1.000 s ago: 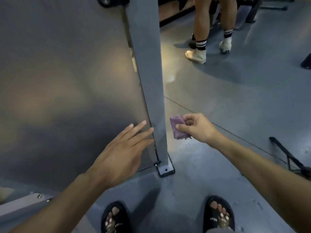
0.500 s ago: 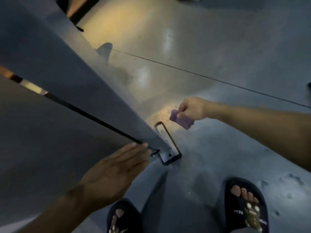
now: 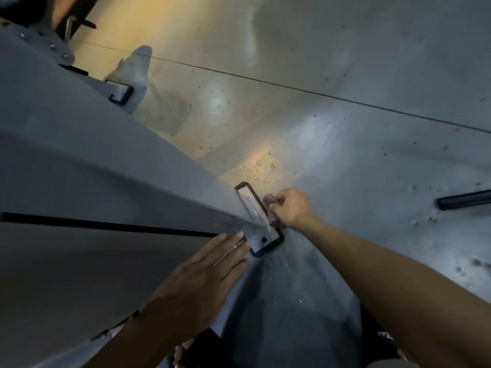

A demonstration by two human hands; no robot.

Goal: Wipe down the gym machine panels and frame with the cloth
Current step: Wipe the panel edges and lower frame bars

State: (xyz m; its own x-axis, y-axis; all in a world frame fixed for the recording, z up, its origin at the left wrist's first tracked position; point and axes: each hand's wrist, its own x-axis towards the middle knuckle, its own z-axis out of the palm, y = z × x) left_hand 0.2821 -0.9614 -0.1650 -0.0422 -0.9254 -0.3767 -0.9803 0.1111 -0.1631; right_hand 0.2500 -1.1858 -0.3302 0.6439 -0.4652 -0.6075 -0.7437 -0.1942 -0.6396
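Note:
I look steeply down the grey machine. Its large flat panel (image 3: 79, 274) fills the lower left and its grey frame post (image 3: 119, 166) runs down to a foot plate (image 3: 261, 241) edged in black on the floor. My left hand (image 3: 202, 274) lies flat, fingers straight, on the panel's bottom corner beside the foot plate. My right hand (image 3: 292, 208) grips the folded purple cloth (image 3: 269, 203) and presses it against the base of the post at the foot plate's right edge. Most of the cloth is hidden by the fingers.
A second foot plate (image 3: 121, 92) of the frame sits further back at upper left. A dark bar (image 3: 463, 199) lies on the grey floor (image 3: 345, 115) at the right edge. My feet in black sandals (image 3: 382, 338) are below the arms.
The view has tipped further down and closer. My right hand has lowered the cloth from beside the post to its base at the foot plate. My left hand slid down the panel to its bottom corner.

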